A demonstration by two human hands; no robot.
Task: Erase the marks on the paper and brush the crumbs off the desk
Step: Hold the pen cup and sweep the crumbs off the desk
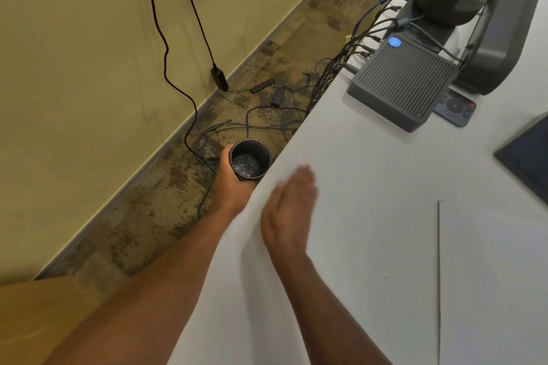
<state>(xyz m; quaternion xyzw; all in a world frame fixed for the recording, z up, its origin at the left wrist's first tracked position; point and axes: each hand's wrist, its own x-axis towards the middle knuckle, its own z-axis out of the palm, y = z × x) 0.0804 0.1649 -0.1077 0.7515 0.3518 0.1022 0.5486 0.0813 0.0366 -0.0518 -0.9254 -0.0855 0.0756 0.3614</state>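
My left hand grips a black cup just off the left edge of the white desk, its mouth up and at about the level of the desk top. My right hand lies flat and blurred on the desk close to that edge, fingers together and pointing toward the cup. A few tiny dark crumbs sit at the edge between hand and cup. The white paper lies at the right; no marks show on its visible part.
A grey ribbed box with many cables stands at the back of the desk beside a monitor stand and a remote. A dark tablet lies at the right edge. Cables and adapters litter the floor.
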